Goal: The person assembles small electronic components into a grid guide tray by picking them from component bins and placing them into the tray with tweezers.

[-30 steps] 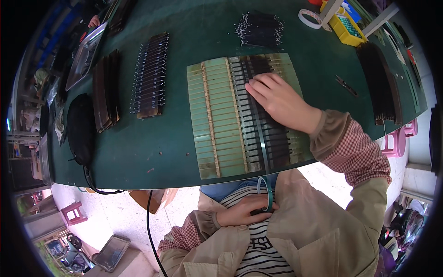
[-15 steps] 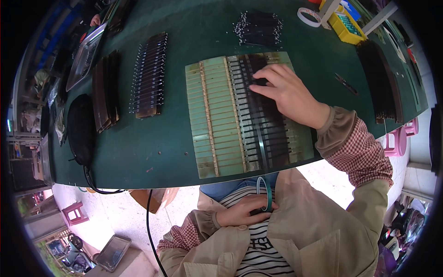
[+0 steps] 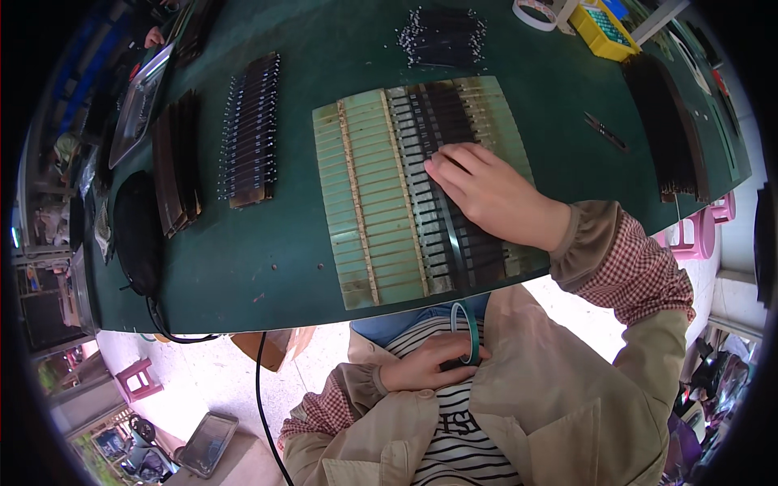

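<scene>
A pale green slotted board (image 3: pixel 353 202) lies at the table's front edge, with raised tan ribs across its slots. Thin black leaded parts (image 3: pixel 444 121) lie side by side along its right half. A shiny tape strip (image 3: pixel 451 235) runs lengthwise over them toward the near edge. My right hand (image 3: pixel 494 190) rests on the black parts beside the strip's upper end, fingers lightly bent and close together, gripping nothing visible. Below the table edge, in front of my striped shirt, my left hand (image 3: pixel 425 362) is closed round a green tape roll (image 3: pixel 473 336), held upright.
Left of the board lie a row of black leaded parts (image 3: pixel 250 130), dark stacked strips (image 3: pixel 177 162) and a black pouch (image 3: pixel 138 231). A loose pile of parts (image 3: pixel 442 39) sits beyond. Tweezers (image 3: pixel 605 131), dark strips (image 3: pixel 666 130) and a yellow bin (image 3: pixel 601 32) are to the right.
My right hand has slid nearer along the tape strip, and its spread fingers have drawn together. My left hand still holds the tape roll. The whole view has shifted slightly.
</scene>
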The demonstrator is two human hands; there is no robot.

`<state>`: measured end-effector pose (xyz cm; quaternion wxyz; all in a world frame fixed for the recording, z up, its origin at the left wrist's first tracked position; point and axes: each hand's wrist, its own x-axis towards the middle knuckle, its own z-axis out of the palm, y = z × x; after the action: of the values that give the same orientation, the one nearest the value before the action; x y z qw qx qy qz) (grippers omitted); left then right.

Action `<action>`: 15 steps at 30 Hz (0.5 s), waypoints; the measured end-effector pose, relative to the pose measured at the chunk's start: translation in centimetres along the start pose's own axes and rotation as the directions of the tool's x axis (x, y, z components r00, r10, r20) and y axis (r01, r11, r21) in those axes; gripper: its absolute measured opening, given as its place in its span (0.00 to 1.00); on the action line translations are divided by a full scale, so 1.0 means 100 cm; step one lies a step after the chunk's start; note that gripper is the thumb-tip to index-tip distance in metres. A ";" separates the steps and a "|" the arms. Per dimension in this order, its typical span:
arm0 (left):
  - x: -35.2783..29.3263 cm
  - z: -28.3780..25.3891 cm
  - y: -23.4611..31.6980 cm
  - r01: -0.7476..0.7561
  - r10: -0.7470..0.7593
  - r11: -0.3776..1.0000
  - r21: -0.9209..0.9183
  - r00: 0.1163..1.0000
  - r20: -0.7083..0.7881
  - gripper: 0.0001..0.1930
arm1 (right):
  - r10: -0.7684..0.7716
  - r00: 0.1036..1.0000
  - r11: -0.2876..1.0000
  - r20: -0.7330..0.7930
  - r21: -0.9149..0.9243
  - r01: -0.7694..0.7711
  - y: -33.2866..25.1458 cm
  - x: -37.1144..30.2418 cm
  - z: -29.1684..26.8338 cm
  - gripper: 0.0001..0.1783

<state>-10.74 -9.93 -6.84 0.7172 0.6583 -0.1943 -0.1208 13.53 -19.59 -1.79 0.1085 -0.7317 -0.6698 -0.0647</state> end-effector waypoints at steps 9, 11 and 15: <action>-0.001 0.001 -0.003 -0.035 0.035 0.999 0.007 0.999 -0.015 0.14 | 0.002 1.000 0.995 0.005 -0.095 -0.001 -0.011 -0.007 -0.006 0.27; -0.001 0.001 -0.001 -0.053 0.054 0.998 0.029 0.998 -0.020 0.14 | 0.022 1.000 0.999 -0.009 -0.029 -0.022 0.000 -0.008 -0.012 0.27; -0.003 0.005 0.000 -0.004 0.004 1.000 -0.024 1.000 -0.001 0.14 | 0.056 0.998 0.992 -0.031 0.114 -0.053 0.003 -0.013 -0.009 0.28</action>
<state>-11.23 -10.23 -6.84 0.7254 0.6492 -0.1938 -0.1216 13.73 -21.04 -1.29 0.1629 -0.7412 -0.6502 -0.0365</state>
